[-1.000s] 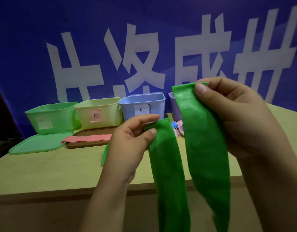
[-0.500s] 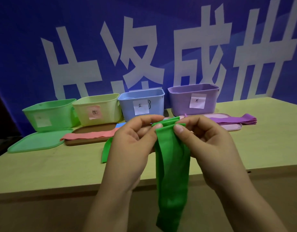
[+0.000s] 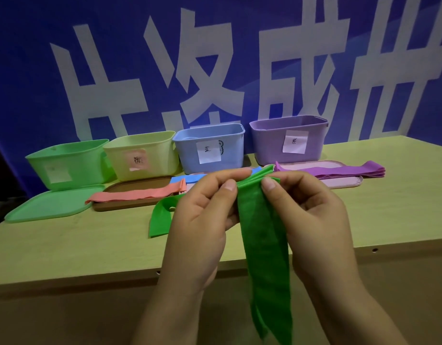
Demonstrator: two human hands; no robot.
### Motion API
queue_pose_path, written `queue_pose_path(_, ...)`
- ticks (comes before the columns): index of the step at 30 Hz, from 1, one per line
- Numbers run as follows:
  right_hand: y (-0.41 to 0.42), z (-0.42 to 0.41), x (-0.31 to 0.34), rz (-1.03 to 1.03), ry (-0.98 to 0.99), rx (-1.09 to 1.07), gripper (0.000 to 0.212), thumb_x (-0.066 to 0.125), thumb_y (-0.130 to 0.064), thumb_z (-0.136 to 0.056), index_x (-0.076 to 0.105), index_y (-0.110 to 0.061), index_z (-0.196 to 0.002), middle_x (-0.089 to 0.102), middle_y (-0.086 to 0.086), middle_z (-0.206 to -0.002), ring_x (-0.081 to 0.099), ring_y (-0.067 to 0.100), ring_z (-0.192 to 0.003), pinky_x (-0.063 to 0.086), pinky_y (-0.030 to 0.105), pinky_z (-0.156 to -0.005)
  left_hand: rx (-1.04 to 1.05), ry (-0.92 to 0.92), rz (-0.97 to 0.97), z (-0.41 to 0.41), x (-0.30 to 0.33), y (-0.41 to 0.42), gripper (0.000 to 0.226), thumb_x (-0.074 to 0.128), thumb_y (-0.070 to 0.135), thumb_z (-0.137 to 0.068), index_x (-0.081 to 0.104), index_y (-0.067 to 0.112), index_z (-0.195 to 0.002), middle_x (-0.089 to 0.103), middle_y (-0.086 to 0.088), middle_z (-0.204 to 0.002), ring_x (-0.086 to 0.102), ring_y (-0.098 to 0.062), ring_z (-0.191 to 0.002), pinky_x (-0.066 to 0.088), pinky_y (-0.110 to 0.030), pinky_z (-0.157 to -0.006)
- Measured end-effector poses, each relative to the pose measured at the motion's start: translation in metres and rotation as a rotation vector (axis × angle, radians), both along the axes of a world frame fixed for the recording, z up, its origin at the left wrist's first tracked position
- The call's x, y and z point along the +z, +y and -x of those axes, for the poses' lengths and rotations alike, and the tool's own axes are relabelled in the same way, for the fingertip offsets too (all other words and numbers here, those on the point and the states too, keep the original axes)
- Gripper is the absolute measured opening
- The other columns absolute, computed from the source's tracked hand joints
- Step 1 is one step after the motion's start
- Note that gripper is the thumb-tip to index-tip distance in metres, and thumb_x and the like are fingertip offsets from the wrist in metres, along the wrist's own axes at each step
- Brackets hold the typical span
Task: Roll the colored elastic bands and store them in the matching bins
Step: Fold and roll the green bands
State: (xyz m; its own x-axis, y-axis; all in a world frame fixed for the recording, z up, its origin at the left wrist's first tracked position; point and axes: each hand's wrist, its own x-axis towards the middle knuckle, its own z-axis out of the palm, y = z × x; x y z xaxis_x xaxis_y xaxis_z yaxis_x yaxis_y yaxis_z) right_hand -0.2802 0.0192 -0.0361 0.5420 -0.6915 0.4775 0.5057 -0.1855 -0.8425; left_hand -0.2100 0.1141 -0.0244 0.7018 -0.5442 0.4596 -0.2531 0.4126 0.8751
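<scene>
Left hand (image 3: 202, 220) and right hand (image 3: 312, 220) raised side by side, thumbs pointing toward 12 o'clock, fingertips pinched shut on the green band (image 3: 262, 240)

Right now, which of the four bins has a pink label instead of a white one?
The pale yellow bin, second from the left. Its label is pink; the green bin, blue bin and purple bin carry white ones.
</scene>
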Motion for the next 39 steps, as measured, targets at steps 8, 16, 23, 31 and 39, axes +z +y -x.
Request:
queue_pose_path(8,0.003,-0.003,-0.003,0.058,-0.039,-0.010,0.012,0.066,-0.008,-0.081,0.068,-0.020,-0.077,0.070,-0.007,-0.073,0.065,0.003,-0.071,0.049,0.013,-0.062,0.105,-0.163,-0.027,-0.001,-0.004,0.001,0.015,0.066,0.021,-0.075,0.071,0.026,-0.088,0.075,0.003,-0.089,0.071,-0.014,-0.086,0.056,-0.027,-0.074)
queue_pose_path(16,-0.003,-0.001,-0.005,0.177,0.003,-0.013,0.016,0.063,-0.007,-0.084,0.067,-0.022,-0.082,0.070,-0.007,-0.080,0.065,0.004,-0.077,0.050,0.012,-0.065,0.062,-0.197,-0.110,-0.007,0.001,0.006,0.027,0.061,-0.003,-0.082,0.068,0.021,-0.094,0.075,-0.001,-0.091,0.071,-0.016,-0.087,0.057,-0.030,-0.078)
queue_pose_path(23,-0.007,-0.001,-0.007,0.201,0.013,-0.029,0.016,0.062,-0.007,-0.084,0.067,-0.023,-0.081,0.070,-0.006,-0.081,0.065,0.007,-0.077,0.052,0.015,-0.066,0.002,-0.185,-0.133,-0.010,0.002,0.006,0.025,0.064,-0.001,-0.083,0.069,0.020,-0.095,0.075,-0.004,-0.090,0.071,-0.017,-0.084,0.056,-0.025,-0.073)
queue_pose_path(31,-0.010,0.001,-0.007,0.275,0.032,-0.035,0.019,0.062,-0.007,-0.085,0.065,-0.025,-0.082,0.068,-0.011,-0.083,0.064,0.003,-0.081,0.049,0.011,-0.067,-0.041,-0.161,-0.132,-0.012,0.003,0.006,0.027,0.063,-0.006,-0.082,0.069,0.018,-0.093,0.075,-0.005,-0.088,0.071,-0.017,-0.083,0.056,-0.025,-0.069)
queue_pose_path(39,-0.014,0.000,-0.012,0.340,0.068,-0.050,0.018,0.061,-0.007,-0.086,0.064,-0.025,-0.083,0.066,-0.014,-0.084,0.063,0.001,-0.082,0.048,0.011,-0.068,-0.107,-0.129,-0.151,-0.016,0.000,0.008,0.027,0.060,0.005,-0.073,0.068,0.015,-0.097,0.075,-0.007,-0.090,0.072,-0.020,-0.084,0.057,-0.027,-0.070)
